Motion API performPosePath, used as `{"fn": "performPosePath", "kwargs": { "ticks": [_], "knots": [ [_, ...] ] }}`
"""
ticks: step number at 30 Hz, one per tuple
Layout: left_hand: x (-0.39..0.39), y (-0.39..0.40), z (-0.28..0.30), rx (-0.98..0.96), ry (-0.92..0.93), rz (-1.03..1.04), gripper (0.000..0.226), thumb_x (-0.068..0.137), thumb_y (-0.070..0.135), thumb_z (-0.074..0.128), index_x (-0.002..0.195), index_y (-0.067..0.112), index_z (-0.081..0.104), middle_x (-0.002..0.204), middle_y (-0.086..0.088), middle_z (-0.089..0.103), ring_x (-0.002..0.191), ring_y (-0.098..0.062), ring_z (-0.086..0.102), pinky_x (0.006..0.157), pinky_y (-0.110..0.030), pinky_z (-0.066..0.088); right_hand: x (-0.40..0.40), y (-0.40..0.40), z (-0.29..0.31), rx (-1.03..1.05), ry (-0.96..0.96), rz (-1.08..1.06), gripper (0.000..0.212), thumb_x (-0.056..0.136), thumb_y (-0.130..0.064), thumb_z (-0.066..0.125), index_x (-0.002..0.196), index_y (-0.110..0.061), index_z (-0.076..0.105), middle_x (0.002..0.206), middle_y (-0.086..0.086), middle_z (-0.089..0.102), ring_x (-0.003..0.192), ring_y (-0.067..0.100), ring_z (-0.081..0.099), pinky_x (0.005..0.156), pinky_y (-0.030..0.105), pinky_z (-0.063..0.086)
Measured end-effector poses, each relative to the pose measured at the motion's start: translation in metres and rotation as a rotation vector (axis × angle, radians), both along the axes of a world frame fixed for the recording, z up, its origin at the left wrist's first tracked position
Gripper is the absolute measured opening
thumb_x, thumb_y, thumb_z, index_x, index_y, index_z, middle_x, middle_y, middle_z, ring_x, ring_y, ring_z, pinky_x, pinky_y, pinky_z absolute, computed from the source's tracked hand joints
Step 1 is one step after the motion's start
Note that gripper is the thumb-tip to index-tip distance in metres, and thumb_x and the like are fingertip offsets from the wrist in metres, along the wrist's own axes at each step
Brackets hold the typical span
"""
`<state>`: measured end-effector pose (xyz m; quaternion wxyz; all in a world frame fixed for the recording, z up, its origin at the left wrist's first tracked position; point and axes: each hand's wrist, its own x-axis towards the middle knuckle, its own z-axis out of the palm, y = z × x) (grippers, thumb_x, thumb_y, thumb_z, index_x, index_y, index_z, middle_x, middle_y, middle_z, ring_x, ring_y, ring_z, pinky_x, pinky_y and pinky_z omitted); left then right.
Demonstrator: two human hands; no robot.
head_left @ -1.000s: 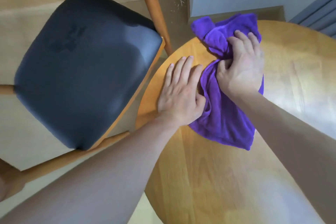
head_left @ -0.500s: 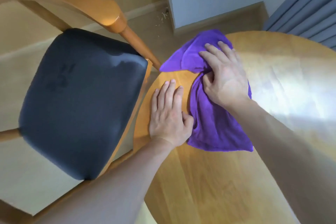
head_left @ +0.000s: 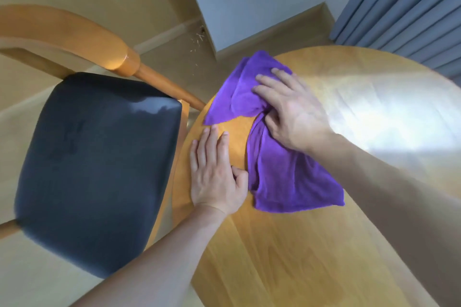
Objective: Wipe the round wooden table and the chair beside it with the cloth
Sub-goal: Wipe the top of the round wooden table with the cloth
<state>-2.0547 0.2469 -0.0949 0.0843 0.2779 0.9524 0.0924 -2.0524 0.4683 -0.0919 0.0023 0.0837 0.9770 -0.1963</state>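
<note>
Nearby, chair (head_left: 99, 164) beside table (head_left: 287, 257)

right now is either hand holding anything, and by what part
The right hand lies on the purple cloth, its thumb tucked into a bunched fold near the cloth's middle. The left hand holds nothing, resting flat on the table.

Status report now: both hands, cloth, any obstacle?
Left hand flat on table. Right hand grips cloth. Chair untouched. No obstacle.

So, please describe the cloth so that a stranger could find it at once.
Start at the round wooden table, beside the chair with the dark seat. On its far left edge lies the cloth, under the right hand. It is the only purple, soft, crumpled thing.
</note>
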Motion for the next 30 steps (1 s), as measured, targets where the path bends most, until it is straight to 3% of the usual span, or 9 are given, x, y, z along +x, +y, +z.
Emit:
{"fn": "performPosePath", "kwargs": {
  "ticks": [3, 6, 8, 13, 16, 19, 24, 27, 30],
  "knots": [
    [0.001, -0.004, -0.004, 0.003, -0.002, -0.009, 0.074, 0.078, 0.026, 0.042, 0.149, 0.007, 0.041, 0.165, -0.014, 0.032, 0.157, -0.029, 0.021, 0.127, -0.054, 0.017, 0.011, 0.023, 0.004, -0.054, 0.080, -0.606, 0.055, 0.078, -0.015, 0.048, 0.132, -0.009, 0.058, 0.152, 0.008, 0.049, 0.146, 0.035, 0.032, 0.120, 0.047, 0.026],
    [0.000, -0.006, -0.007, 0.006, 0.006, -0.012, 0.073, 0.079, 0.025, 0.042, 0.149, 0.006, 0.041, 0.165, -0.015, 0.032, 0.157, -0.030, 0.021, 0.127, -0.054, 0.017, 0.007, -0.003, 0.008, -0.072, 0.068, -0.831, 0.058, 0.079, -0.013, 0.044, 0.137, -0.010, 0.054, 0.157, 0.005, 0.043, 0.150, 0.034, 0.025, 0.119, 0.050, 0.023],
    [0.002, -0.006, -0.007, 0.010, 0.009, -0.014, 0.073, 0.079, 0.025, 0.042, 0.149, 0.006, 0.042, 0.164, -0.016, 0.032, 0.157, -0.030, 0.021, 0.128, -0.054, 0.016, 0.005, -0.025, 0.011, -0.039, 0.031, -0.773, 0.062, 0.081, -0.019, 0.042, 0.142, -0.013, 0.050, 0.159, 0.003, 0.039, 0.151, 0.033, 0.022, 0.119, 0.051, 0.022],
    [0.004, -0.006, -0.006, 0.019, 0.008, -0.017, 0.073, 0.078, 0.026, 0.044, 0.148, 0.006, 0.043, 0.164, -0.015, 0.032, 0.156, -0.031, 0.023, 0.126, -0.055, 0.019, 0.024, -0.057, 0.004, 0.031, -0.059, -0.160, 0.066, 0.083, -0.029, 0.037, 0.146, -0.016, 0.048, 0.160, 0.002, 0.039, 0.151, 0.033, 0.023, 0.122, 0.052, 0.020],
    [0.003, -0.005, -0.005, 0.029, 0.004, -0.015, 0.073, 0.078, 0.026, 0.043, 0.148, 0.006, 0.044, 0.164, -0.015, 0.033, 0.156, -0.031, 0.024, 0.126, -0.056, 0.020, 0.025, -0.046, 0.002, 0.037, -0.077, 0.005, 0.064, 0.084, -0.029, 0.040, 0.146, -0.017, 0.049, 0.159, 0.002, 0.040, 0.150, 0.033, 0.026, 0.120, 0.052, 0.024],
    [0.000, -0.003, -0.006, 0.039, 0.009, -0.017, 0.074, 0.076, 0.026, 0.045, 0.147, 0.006, 0.045, 0.164, -0.015, 0.034, 0.156, -0.030, 0.025, 0.126, -0.055, 0.019, 0.025, -0.032, 0.004, -0.036, -0.040, -0.044, 0.061, 0.085, -0.029, 0.045, 0.144, -0.018, 0.053, 0.158, -0.001, 0.043, 0.150, 0.028, 0.029, 0.118, 0.049, 0.028],
    [0.001, -0.004, -0.005, 0.036, 0.008, -0.014, 0.073, 0.077, 0.026, 0.043, 0.147, 0.005, 0.047, 0.164, -0.016, 0.034, 0.155, -0.030, 0.024, 0.127, -0.054, 0.018, 0.035, -0.078, 0.019, -0.211, -0.038, -0.419, 0.064, 0.083, -0.024, 0.046, 0.146, -0.017, 0.051, 0.160, -0.002, 0.039, 0.153, 0.025, 0.021, 0.122, 0.047, 0.021],
    [0.000, -0.003, -0.003, 0.036, 0.005, -0.012, 0.072, 0.078, 0.026, 0.040, 0.146, 0.005, 0.047, 0.163, -0.016, 0.035, 0.155, -0.030, 0.025, 0.127, -0.054, 0.018, 0.051, -0.081, 0.026, -0.243, -0.076, -0.380, 0.065, 0.085, -0.026, 0.047, 0.149, -0.018, 0.048, 0.161, -0.003, 0.037, 0.152, 0.025, 0.022, 0.122, 0.043, 0.021],
    [-0.001, -0.003, -0.001, 0.058, 0.000, -0.005, 0.071, 0.077, 0.025, 0.040, 0.145, 0.006, 0.047, 0.163, -0.015, 0.036, 0.154, -0.030, 0.025, 0.127, -0.053, 0.018, 0.057, -0.050, 0.033, -0.218, -0.133, -0.236, 0.060, 0.085, -0.031, 0.046, 0.144, -0.019, 0.054, 0.154, -0.005, 0.048, 0.134, 0.025, 0.042, 0.111, 0.041, 0.035]
  ]
}}
